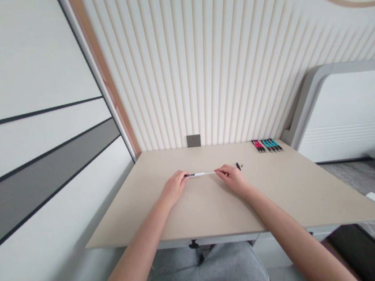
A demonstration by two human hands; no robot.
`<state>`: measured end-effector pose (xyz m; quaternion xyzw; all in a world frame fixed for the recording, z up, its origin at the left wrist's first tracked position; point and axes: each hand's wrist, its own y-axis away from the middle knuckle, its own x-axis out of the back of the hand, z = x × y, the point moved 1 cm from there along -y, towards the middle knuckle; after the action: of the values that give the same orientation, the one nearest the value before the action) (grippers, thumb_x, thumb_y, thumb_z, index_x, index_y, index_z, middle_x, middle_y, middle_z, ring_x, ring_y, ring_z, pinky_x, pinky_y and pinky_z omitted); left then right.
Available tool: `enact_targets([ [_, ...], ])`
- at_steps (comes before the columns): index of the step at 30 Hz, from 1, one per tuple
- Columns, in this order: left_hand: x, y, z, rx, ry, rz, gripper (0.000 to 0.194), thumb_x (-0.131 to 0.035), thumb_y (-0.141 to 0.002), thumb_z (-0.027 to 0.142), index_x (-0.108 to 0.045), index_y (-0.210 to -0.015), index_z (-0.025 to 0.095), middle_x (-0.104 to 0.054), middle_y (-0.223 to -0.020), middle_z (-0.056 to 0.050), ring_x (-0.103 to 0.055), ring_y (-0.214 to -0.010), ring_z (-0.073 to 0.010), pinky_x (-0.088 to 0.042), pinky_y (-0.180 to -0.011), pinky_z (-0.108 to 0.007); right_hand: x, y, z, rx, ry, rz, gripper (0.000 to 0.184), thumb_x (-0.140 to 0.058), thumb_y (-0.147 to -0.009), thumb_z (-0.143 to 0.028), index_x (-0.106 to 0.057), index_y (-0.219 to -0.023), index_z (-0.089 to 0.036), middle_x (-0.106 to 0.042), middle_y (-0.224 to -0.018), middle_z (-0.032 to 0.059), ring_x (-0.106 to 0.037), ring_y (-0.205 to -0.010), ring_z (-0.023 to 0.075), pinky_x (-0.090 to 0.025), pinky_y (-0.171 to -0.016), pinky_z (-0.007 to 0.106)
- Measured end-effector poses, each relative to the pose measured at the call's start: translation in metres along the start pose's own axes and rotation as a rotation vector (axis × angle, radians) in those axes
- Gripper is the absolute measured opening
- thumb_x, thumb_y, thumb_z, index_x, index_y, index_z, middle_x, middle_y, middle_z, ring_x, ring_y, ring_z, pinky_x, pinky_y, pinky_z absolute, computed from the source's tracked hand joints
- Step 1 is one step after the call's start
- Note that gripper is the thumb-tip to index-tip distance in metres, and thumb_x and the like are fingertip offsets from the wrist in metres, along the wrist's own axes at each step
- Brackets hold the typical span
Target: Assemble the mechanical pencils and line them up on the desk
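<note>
A thin white pen refill (201,173) with a dark left end lies level just above the beige table (281,193), held at both ends. My left hand (174,188) pinches its dark left end, fingers closed. My right hand (232,178) pinches its right end, fingers closed too. A small black part (238,166) lies on the table just right of my right hand.
Several pens (266,145), red and teal with black ends, lie side by side at the table's back right. A grey wall socket (193,140) sits at the back edge. A white cabinet (350,113) stands to the right. My grey-trousered lap is under the front edge.
</note>
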<state>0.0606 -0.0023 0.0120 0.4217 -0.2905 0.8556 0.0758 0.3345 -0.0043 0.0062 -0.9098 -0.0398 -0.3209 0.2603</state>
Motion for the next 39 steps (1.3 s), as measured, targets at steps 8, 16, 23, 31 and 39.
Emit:
enact_targets([
  [8, -0.0003, -0.0001, -0.0023, 0.038, -0.026, 0.027, 0.017, -0.044, -0.095, 0.026, -0.059, -0.101, 0.021, -0.063, -0.098, -0.005, -0.060, -0.091, -0.0190, -0.046, -0.082, -0.031, 0.0013, -0.0004, 0.0028, -0.018, 0.019, 0.031, 0.030, -0.046, -0.093, -0.035, -0.072, -0.099, -0.021, -0.071, -0.095, 0.0073, -0.062, -0.085, 0.0189, -0.047, -0.077, 0.032],
  [16, -0.0009, 0.0000, -0.0011, 0.019, -0.025, -0.024, 0.016, -0.044, -0.095, 0.027, -0.058, -0.102, 0.021, -0.063, -0.098, -0.004, -0.060, -0.092, -0.0190, -0.047, -0.081, -0.031, -0.0009, 0.0003, 0.0023, -0.026, -0.003, 0.008, 0.028, -0.050, -0.089, -0.035, -0.072, -0.098, -0.021, -0.072, -0.094, 0.0060, -0.061, -0.077, 0.0170, -0.047, -0.074, 0.031],
  [23, -0.0010, 0.0001, -0.0022, 0.033, -0.027, -0.011, 0.018, -0.044, -0.095, 0.027, -0.059, -0.101, 0.021, -0.063, -0.098, -0.005, -0.060, -0.091, -0.0193, -0.047, -0.082, -0.032, -0.0010, -0.0012, 0.0058, -0.099, -0.024, 0.026, 0.032, -0.054, -0.084, -0.037, -0.070, -0.105, -0.020, -0.072, -0.088, 0.0051, -0.061, -0.074, 0.0175, -0.049, -0.074, 0.032],
  [31, -0.0022, 0.0005, -0.0065, 0.053, -0.047, 0.018, 0.017, -0.044, -0.095, 0.027, -0.059, -0.101, 0.021, -0.063, -0.098, -0.004, -0.060, -0.091, -0.0196, -0.046, -0.082, -0.032, 0.0001, -0.0015, 0.0093, -0.120, 0.009, 0.048, 0.024, -0.054, -0.084, -0.035, -0.074, -0.091, -0.023, -0.074, -0.092, 0.0049, -0.063, -0.074, 0.0186, -0.049, -0.075, 0.032],
  [39, -0.0030, -0.0001, -0.0057, 0.045, -0.041, -0.002, 0.016, -0.045, -0.095, 0.026, -0.060, -0.100, 0.021, -0.063, -0.097, -0.004, -0.060, -0.089, -0.0195, -0.046, -0.081, -0.031, 0.0000, -0.0011, 0.0072, -0.090, 0.009, 0.030, 0.023, -0.054, -0.085, -0.035, -0.073, -0.090, -0.022, -0.074, -0.090, 0.0042, -0.062, -0.074, 0.0177, -0.048, -0.076, 0.031],
])
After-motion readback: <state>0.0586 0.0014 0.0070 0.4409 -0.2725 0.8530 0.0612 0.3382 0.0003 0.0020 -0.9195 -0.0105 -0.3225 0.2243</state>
